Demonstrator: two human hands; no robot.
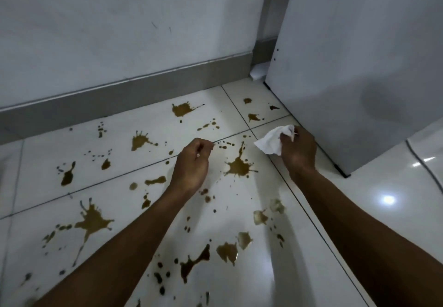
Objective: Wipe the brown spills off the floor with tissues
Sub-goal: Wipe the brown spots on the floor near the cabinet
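- The right hand [298, 151] grips a crumpled white tissue [274, 140], fingers curled round it, held above the floor [388, 222] close to the lower edge of a white cabinet [359, 67].
- The left hand [194, 163] is held over the tiles with fingers curled in; whether it pinches anything is too small to tell.
- Brown spills [239, 166] are scattered across the white tiles: one large splat lies between the two hands, others near the grey skirting [119, 95] and more under the forearms.
- The cabinet stands right of the spills, its corner close to the right hand, with small splashes beside its base.
- A white cord [417, 155] lies on the floor to the far right.
- A white scrap [257, 73] sits in the corner behind the cabinet.
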